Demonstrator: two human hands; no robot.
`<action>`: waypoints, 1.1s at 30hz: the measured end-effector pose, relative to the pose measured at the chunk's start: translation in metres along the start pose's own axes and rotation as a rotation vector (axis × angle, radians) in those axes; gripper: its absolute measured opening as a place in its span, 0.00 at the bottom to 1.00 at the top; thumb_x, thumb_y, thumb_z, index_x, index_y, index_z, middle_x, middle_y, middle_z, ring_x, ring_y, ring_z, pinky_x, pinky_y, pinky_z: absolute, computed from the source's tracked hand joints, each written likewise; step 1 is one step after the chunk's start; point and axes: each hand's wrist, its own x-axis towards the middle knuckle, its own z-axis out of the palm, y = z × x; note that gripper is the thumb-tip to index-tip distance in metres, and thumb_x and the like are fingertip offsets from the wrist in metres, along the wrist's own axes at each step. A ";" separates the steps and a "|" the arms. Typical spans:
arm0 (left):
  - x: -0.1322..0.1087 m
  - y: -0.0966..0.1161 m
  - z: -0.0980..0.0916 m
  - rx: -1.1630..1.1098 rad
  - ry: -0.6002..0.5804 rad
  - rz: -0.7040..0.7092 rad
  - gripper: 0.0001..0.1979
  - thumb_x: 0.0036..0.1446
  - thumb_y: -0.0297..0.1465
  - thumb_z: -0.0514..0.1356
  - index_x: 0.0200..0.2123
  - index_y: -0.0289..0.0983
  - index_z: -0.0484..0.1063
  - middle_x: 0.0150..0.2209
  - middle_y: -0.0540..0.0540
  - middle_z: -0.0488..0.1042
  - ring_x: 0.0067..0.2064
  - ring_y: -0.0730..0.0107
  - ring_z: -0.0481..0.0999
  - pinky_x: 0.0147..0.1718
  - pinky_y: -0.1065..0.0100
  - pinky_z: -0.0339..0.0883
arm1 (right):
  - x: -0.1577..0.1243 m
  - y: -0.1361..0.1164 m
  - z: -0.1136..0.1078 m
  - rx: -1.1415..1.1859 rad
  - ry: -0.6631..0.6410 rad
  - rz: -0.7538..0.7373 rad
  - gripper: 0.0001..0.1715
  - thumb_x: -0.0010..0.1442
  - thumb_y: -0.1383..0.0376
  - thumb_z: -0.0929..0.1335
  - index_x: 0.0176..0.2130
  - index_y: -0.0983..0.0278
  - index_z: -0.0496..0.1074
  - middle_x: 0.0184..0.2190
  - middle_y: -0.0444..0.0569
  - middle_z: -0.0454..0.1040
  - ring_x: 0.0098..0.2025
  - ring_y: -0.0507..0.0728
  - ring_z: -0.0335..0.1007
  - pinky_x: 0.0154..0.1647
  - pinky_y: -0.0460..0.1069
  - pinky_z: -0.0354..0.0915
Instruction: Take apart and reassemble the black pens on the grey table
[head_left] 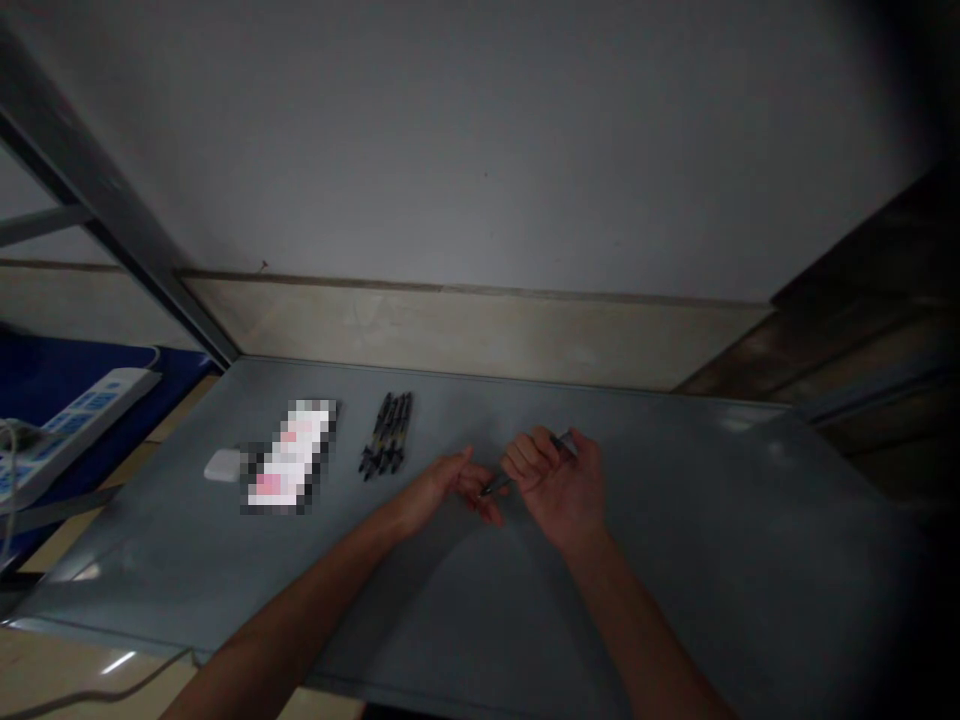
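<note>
A slim dark pen [498,485] is being held between the two hands, just above a grey metal tabletop [480,420], near the middle of the scene and tilted from near left to far right. The right hand [559,485] is being curled around the pen's far part, with that part being partly hidden by the fingers and its far end being shown beyond them. The left hand [442,490] is being kept just beside the right hand, with its fingertips being brought to the pen's near end; whether that end is being gripped or only touched cannot be told. The hands are thus being shown close together but not clasped. To the left on the tabletop, a row of black pens [386,435] is being laid side by side, a pixelated pink-and-white packet [291,458] is being shown beside that row, and a small white rounded object [223,465] is being placed against the packet's left edge. Further left, beyond the table edge, a white power strip [82,425] is being supported on a blue surface [60,375]. A grey wall [480,150] is being shown along the far side.
</note>
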 end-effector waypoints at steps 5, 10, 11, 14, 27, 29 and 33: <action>0.000 -0.001 -0.001 0.000 0.002 -0.011 0.39 0.62 0.60 0.45 0.39 0.30 0.78 0.30 0.37 0.80 0.33 0.59 0.77 0.42 0.59 0.66 | 0.000 0.000 0.000 -0.001 -0.005 0.020 0.30 0.58 0.52 0.67 0.24 0.59 0.42 0.19 0.38 0.45 0.22 0.52 0.42 0.23 0.48 0.55; 0.000 0.000 -0.002 0.000 -0.020 0.001 0.39 0.63 0.59 0.45 0.40 0.29 0.77 0.31 0.35 0.80 0.34 0.57 0.77 0.43 0.57 0.66 | 0.000 0.000 -0.001 0.001 -0.005 0.016 0.31 0.58 0.51 0.67 0.24 0.59 0.41 0.19 0.39 0.45 0.22 0.52 0.43 0.24 0.48 0.56; 0.000 0.000 -0.002 0.000 -0.022 -0.001 0.39 0.63 0.59 0.45 0.40 0.29 0.77 0.31 0.35 0.80 0.34 0.57 0.77 0.43 0.58 0.66 | 0.000 0.000 -0.001 0.001 -0.011 0.019 0.31 0.58 0.52 0.67 0.24 0.59 0.41 0.19 0.39 0.45 0.22 0.52 0.43 0.24 0.48 0.56; 0.000 0.001 -0.001 0.015 -0.009 -0.005 0.39 0.64 0.58 0.44 0.40 0.29 0.77 0.31 0.36 0.80 0.34 0.59 0.77 0.43 0.59 0.66 | 0.000 0.000 -0.001 0.011 -0.015 0.014 0.30 0.59 0.52 0.66 0.24 0.59 0.41 0.19 0.38 0.45 0.22 0.52 0.42 0.24 0.48 0.55; -0.003 0.004 0.002 -0.003 0.005 -0.001 0.35 0.66 0.56 0.43 0.35 0.32 0.77 0.30 0.37 0.80 0.33 0.59 0.77 0.42 0.60 0.67 | 0.000 0.000 -0.002 -0.001 -0.004 0.026 0.33 0.59 0.48 0.67 0.25 0.58 0.41 0.19 0.38 0.45 0.22 0.53 0.43 0.24 0.49 0.56; -0.003 0.004 0.003 -0.005 0.009 -0.011 0.35 0.67 0.54 0.42 0.36 0.32 0.77 0.30 0.37 0.81 0.33 0.59 0.77 0.43 0.59 0.66 | 0.000 0.000 -0.003 -0.003 -0.017 0.020 0.32 0.59 0.51 0.67 0.25 0.58 0.41 0.19 0.38 0.44 0.22 0.53 0.43 0.24 0.49 0.56; -0.002 0.004 0.002 -0.014 0.012 -0.017 0.35 0.66 0.55 0.43 0.37 0.31 0.76 0.31 0.37 0.80 0.33 0.60 0.77 0.43 0.60 0.66 | 0.000 0.000 -0.002 0.004 -0.024 0.005 0.32 0.60 0.51 0.67 0.25 0.58 0.40 0.20 0.38 0.44 0.22 0.53 0.42 0.24 0.49 0.56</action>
